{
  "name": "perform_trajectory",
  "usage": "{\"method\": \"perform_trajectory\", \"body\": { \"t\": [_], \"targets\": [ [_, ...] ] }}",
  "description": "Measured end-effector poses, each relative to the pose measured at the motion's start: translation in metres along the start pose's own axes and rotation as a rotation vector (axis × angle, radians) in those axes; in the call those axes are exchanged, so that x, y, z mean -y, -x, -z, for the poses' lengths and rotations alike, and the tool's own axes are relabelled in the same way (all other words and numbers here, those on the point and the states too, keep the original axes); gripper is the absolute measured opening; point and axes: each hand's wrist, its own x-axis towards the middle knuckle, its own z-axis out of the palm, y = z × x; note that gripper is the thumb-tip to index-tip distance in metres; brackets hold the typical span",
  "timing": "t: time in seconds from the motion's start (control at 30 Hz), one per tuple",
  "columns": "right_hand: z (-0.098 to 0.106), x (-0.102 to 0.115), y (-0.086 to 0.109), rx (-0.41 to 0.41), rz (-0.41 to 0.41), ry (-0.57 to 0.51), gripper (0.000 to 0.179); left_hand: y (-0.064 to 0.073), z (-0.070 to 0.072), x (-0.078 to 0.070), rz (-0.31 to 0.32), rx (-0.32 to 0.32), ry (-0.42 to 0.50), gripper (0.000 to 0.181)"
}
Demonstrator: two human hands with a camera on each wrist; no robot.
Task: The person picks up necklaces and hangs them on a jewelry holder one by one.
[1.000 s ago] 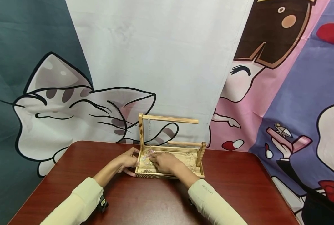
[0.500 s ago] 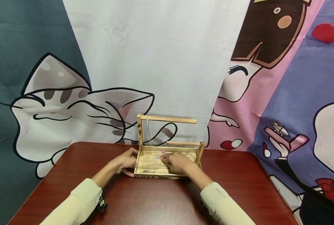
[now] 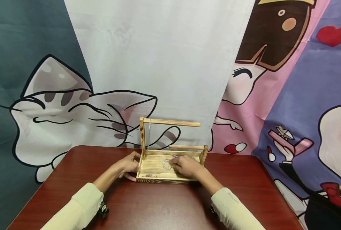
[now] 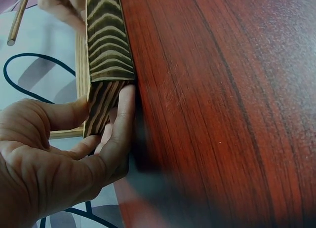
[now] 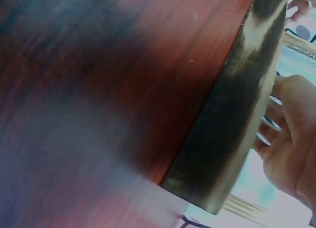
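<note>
A wooden jewelry stand (image 3: 151, 167) with a shallow tray sits on the table. My left hand (image 3: 129, 164) grips the tray's left end; in the left wrist view, the thumb of my left hand (image 4: 59, 144) is at the rim and a finger lies low against the end. My right hand (image 3: 186, 166) reaches over the front wall into the tray, index finger and thumb together on a clear beaded bracelet (image 3: 165, 165). Pink-purple beads (image 3: 175, 156) show just behind those fingers. In the right wrist view, the fingertips of my right hand (image 5: 296, 134) are partly hidden by the front wall (image 5: 227, 109).
A pale beaded strand (image 3: 149, 134) hangs from the stand's upper bar (image 3: 173, 122). A shorter, lower bar (image 3: 187, 147) projects from the right post. Small dark pieces (image 3: 149, 175) lie in the tray's front left corner. A printed cloth (image 3: 159, 64) hangs behind the red-brown table (image 3: 101, 204).
My right hand has slid rightward along the tray, and the clear bracelet and pink-purple beads have moved right with it. The left hand keeps its grip on the tray's left end.
</note>
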Motion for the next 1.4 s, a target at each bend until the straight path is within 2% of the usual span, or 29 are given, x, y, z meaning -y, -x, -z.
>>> {"method": "perform_trajectory", "body": {
  "t": [0.03, 0.07, 0.2, 0.27, 0.3, 0.43, 0.5, 0.6, 0.7, 0.8, 0.87, 1.0, 1.1, 1.17, 1.23, 1.4],
  "targets": [
    [0.007, 0.007, 0.0, -0.006, -0.008, -0.024, 0.029, 0.0, 0.0, 0.0, -0.001, 0.0, 0.0, 0.064],
    [0.002, -0.002, 0.0, -0.044, 0.01, -0.014, 0.028, 0.0, 0.0, 0.0, 0.0, 0.0, 0.001, 0.064],
    [-0.005, -0.01, -0.004, -0.127, -0.029, -0.039, 0.024, -0.002, 0.0, 0.001, 0.001, 0.0, 0.008, 0.064],
    [-0.021, -0.026, -0.008, -0.166, -0.051, 0.005, 0.022, -0.001, 0.0, 0.001, 0.002, 0.0, 0.01, 0.064],
    [-0.018, -0.019, -0.009, -0.155, -0.091, 0.001, 0.019, -0.001, 0.0, 0.001, 0.001, -0.001, 0.009, 0.064],
    [-0.035, -0.028, -0.017, -0.162, -0.136, 0.033, 0.017, 0.0, -0.001, 0.001, 0.0, -0.002, 0.016, 0.065],
    [-0.036, -0.023, -0.02, -0.147, -0.2, 0.002, 0.015, 0.001, -0.001, 0.001, -0.003, 0.003, 0.017, 0.064],
    [-0.057, -0.035, -0.028, -0.164, -0.294, -0.016, 0.015, 0.001, -0.001, 0.001, -0.006, 0.003, 0.018, 0.063],
    [-0.072, -0.043, -0.037, -0.165, -0.377, 0.017, 0.016, 0.001, -0.001, 0.001, -0.01, -0.001, 0.016, 0.063],
    [-0.08, -0.045, -0.041, -0.167, -0.397, 0.075, 0.017, 0.001, -0.001, 0.002, -0.013, 0.001, 0.018, 0.064],
    [-0.08, -0.042, -0.042, -0.158, -0.407, 0.054, 0.016, 0.002, 0.0, 0.002, -0.014, 0.002, 0.019, 0.065],
    [-0.062, -0.031, -0.036, -0.097, -0.416, -0.15, 0.019, 0.002, -0.001, 0.003, -0.01, 0.001, 0.023, 0.066],
    [-0.03, -0.008, -0.027, -0.059, -0.459, -0.37, 0.021, 0.003, -0.002, 0.003, -0.01, -0.002, 0.021, 0.065],
    [-0.01, 0.008, -0.022, -0.056, -0.505, -0.509, 0.021, 0.003, -0.002, 0.003, -0.011, -0.004, 0.019, 0.064],
    [0.008, 0.023, -0.017, -0.069, -0.591, -0.664, 0.02, 0.003, -0.002, 0.003, -0.013, -0.004, 0.017, 0.064],
    [0.018, 0.027, -0.013, -0.069, -0.753, -1.056, 0.014, 0.003, -0.002, 0.003, -0.016, -0.007, 0.021, 0.063]
  ]
}}
